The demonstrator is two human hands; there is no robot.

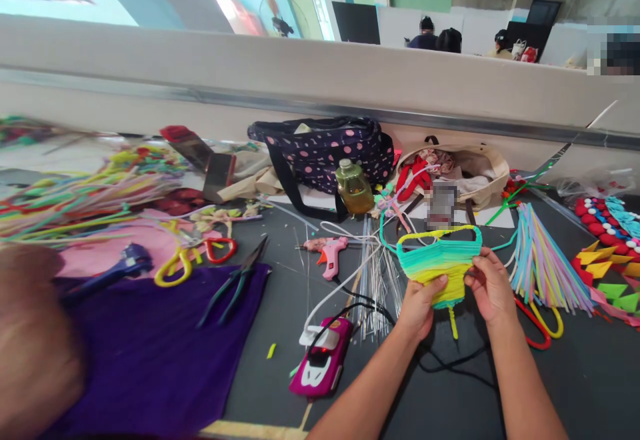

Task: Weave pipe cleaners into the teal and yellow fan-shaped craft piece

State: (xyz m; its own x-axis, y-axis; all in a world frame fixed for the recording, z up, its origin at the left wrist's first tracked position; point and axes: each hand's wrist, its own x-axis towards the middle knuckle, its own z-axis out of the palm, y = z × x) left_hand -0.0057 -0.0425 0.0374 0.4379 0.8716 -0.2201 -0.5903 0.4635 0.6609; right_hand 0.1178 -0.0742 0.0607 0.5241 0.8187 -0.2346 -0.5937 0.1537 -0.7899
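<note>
A small basket-shaped piece of yellow and turquoise pipe cleaners is held up above the dark table between my two hands. My left hand grips its lower left side, thumb across the yellow part. At its right edge, my right hand pinches it with thumb and fingers. The upper loop has a yellow back edge and a turquoise front band. A short twisted yellow stem hangs from the bottom. Beside my left forearm lies a magenta car-shaped power strip.
A pink glue gun lies near clear glue sticks and wires. Pliers rest on a purple cloth. Pastel pipe cleaners and red-yellow scissors are at right. A bottle and bags stand behind. Another person's arm is at left.
</note>
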